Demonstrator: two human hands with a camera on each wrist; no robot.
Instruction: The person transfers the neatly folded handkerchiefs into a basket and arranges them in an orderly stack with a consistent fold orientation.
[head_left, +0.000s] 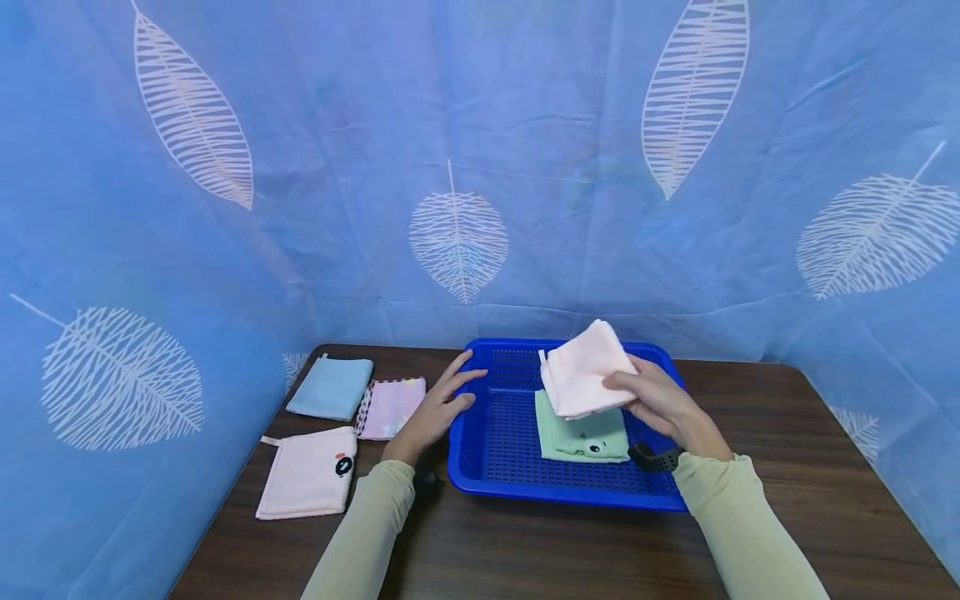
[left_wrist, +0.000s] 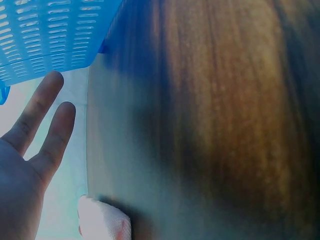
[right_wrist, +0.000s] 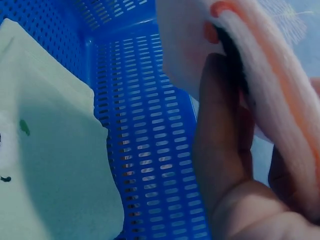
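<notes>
A blue perforated plastic basket (head_left: 501, 467) stands on the dark wooden table (head_left: 525, 550). My right hand (head_left: 660, 400) holds a folded pale pink cloth (head_left: 585, 371) above the basket, thumb (right_wrist: 222, 130) on one face and fingers behind it; the pink cloth (right_wrist: 260, 65) fills the upper right of the right wrist view. Under it a folded light green cloth (head_left: 581, 437) with a small animal face lies flat in the basket (right_wrist: 145, 165); the green cloth (right_wrist: 50, 165) shows at the left there. My left hand (head_left: 442, 404) rests with straight fingers (left_wrist: 42, 107) against the basket's left rim (left_wrist: 50, 35).
Three folded cloths lie on the table left of the basket: a light blue one (head_left: 332, 387) at the back, a pink patterned one (head_left: 392, 407) beside it, and a pale pink one with a small dark figure (head_left: 309, 473) nearer me. Blue leaf-print curtains (head_left: 465, 167) enclose the table.
</notes>
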